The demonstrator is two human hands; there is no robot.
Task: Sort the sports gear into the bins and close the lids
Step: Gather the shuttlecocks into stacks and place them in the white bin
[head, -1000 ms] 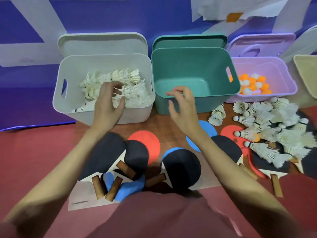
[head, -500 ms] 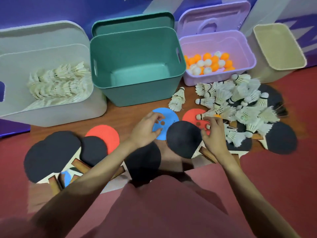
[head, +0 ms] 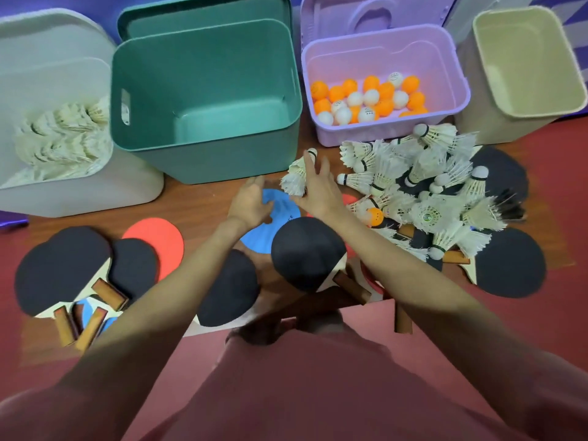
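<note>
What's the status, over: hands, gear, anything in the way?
Right hand closing on shuttlecock stack, grip unclear. Left hand open over blue paddle. Green bin empty, lid off. Nothing in the way.

**Around the work, nothing stirs**

Under everything you have a brown wooden surface [head: 197, 198], its grain running side to side (it shows best in the bare strip at the middle left). A dull red floor [head: 556, 313] borders it to your left, your right and on the near side. At the far left edge a glossy purple strip [head: 12, 219] lies where wood meets red. Along the top you look at a blue-purple wall [head: 79, 3], with pale stripes at its right end.
</note>
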